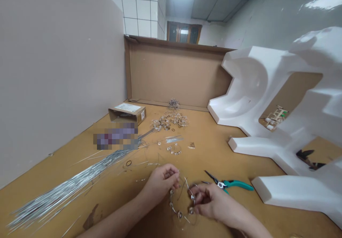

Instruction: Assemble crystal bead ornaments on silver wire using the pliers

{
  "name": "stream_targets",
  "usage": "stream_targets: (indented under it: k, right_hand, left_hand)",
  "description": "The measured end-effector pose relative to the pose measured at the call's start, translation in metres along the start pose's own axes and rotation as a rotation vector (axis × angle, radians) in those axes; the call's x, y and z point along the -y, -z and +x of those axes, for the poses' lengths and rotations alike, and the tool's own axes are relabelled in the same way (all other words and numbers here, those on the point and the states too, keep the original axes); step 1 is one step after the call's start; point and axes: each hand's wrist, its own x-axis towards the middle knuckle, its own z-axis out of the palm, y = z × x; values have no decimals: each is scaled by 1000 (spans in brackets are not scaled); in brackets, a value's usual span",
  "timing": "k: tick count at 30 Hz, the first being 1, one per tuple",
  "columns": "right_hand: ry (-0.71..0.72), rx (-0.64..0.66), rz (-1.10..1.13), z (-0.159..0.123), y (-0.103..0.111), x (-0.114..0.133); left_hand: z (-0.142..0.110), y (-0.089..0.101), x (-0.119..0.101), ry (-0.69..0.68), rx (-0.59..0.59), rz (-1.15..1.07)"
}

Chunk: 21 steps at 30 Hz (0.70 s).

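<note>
- The beaded wire ring (pixel 180 215) is between the hands, over the near part of the table (pixel 213 145).
- The left hand (pixel 167 177) is pinched on its far left part, the right hand (pixel 211 202) on its right side.
- A light but firm right pinch should stop twisting.
- Best guide the loose wire end (pixel 186 181) slowly, so the beads don't slide.
- Mind the pliers (pixel 237 184), just beyond the right hand.
</note>
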Motion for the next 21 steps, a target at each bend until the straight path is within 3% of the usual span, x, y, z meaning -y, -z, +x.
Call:
stream_targets:
  k: [6, 11, 17, 21]
  right_hand:
    - [9, -88, 56, 5, 5, 6]
    - [-1, -168, 106, 11, 6, 1]
    - [25, -243, 116, 16, 3, -4]
    - [55, -259, 111, 14, 1, 0]
  left_hand:
    - [1, 0, -3, 16, -9, -59]
    - [0, 3, -5, -19, 49, -4]
    - [-4, 4, -3, -129, 141, 188]
    - [-9, 3, -11, -291, 177, 477]
